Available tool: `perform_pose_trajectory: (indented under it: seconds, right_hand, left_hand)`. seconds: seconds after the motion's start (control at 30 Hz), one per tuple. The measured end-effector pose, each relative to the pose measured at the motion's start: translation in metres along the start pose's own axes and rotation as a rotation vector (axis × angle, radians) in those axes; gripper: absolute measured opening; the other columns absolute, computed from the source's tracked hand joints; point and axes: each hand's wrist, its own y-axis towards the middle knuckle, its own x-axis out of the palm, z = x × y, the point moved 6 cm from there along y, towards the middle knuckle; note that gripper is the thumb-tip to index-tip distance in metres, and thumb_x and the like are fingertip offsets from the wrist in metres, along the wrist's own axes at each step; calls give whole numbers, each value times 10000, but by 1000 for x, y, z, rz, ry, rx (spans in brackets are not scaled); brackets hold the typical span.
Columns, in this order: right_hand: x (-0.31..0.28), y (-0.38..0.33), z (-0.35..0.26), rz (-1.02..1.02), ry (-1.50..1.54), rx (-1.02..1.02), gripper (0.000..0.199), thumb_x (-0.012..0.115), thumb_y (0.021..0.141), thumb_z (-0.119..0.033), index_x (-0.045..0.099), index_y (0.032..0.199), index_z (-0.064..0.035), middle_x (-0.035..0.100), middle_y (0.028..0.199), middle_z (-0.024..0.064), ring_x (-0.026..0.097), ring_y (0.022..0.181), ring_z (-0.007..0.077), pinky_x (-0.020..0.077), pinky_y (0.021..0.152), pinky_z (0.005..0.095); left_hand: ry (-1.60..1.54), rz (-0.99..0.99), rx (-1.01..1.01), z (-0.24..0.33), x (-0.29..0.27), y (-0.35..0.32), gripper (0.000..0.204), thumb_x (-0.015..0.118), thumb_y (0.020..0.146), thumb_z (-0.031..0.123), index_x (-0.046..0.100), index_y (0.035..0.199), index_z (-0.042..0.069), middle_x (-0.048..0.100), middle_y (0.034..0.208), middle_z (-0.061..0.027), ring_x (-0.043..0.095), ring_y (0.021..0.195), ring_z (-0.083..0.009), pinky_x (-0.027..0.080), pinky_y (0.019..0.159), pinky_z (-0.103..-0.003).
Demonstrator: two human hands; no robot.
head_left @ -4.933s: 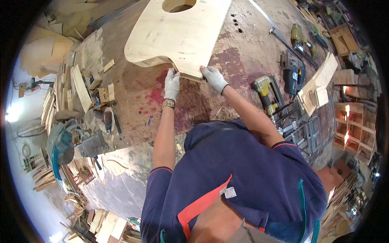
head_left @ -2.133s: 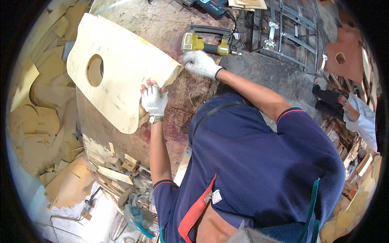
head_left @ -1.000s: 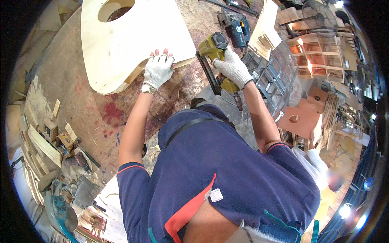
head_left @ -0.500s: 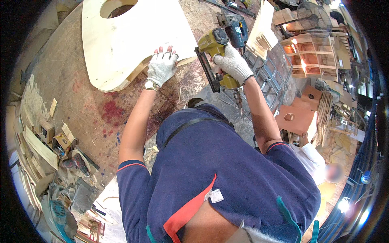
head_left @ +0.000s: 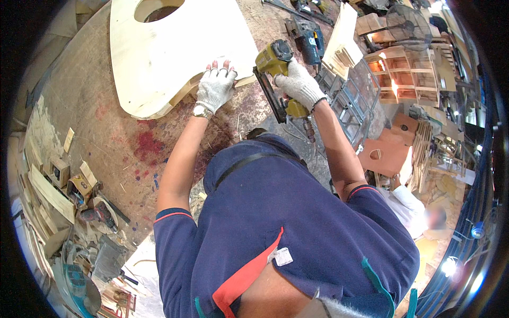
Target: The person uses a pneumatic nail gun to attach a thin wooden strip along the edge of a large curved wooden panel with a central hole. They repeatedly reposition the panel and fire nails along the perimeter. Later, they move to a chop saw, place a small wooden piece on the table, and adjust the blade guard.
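Note:
A large pale wooden panel [head_left: 185, 45] with curved sides and an oval cutout lies on the stained worktable [head_left: 101, 132]. My left hand [head_left: 217, 88], in a white knit glove with bare fingertips, rests on the panel's near curved edge, fingers stretched out flat. My gloved right hand [head_left: 300, 85] is wrapped round the handle of a yellow-and-black nail gun [head_left: 273, 57], just right of the panel's corner. The gun's long black magazine slants down toward me, and a hose fitting [head_left: 308, 129] hangs from its handle end. My left thumb cannot be seen clearly.
A dark power tool [head_left: 306, 40] and thin wood pieces [head_left: 341, 45] lie beyond the gun. At left sit wood scraps [head_left: 52, 193], a drill [head_left: 101, 213] and a circular saw [head_left: 79, 283]. A metal frame [head_left: 347, 100], a fan [head_left: 405, 26] and another person [head_left: 405, 209] are at right.
The panel and my left hand have shifted slightly right in the picture. The nail gun in my right hand has moved slightly left and closer to the panel's corner.

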Motion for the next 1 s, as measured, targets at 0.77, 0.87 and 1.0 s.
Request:
perform_pose_trajectory:
  seconds: [0.77,0.87,1.0]
  right_hand:
    - [9,-30,-14,24,89,-3,387,649,888,-151,520,1226,-15,713,807,128,677,571,189,539,522,347]
    - [12,-25,21,35,166,61,399,638,899,-112,514,1271,-38,710,837,100,650,529,162,524,490,319]
    - [18,-13,55,72,130,28,484,646,888,-140,495,1336,-34,717,866,135,670,545,189,546,515,349]
  left_hand:
    - [-164,-152,14,-8,-22,-7,828,786,769,552,552,1383,48,581,1423,-164,541,1340,-339,394,1165,-462]
    - [-57,198,-306,-56,-73,-19,754,757,823,493,551,1374,23,640,1279,-177,594,1229,-325,441,1097,-462]
    - [89,512,-1002,-217,-92,-122,712,697,896,480,552,1345,-53,638,1238,-273,619,1166,-411,489,1026,-471]
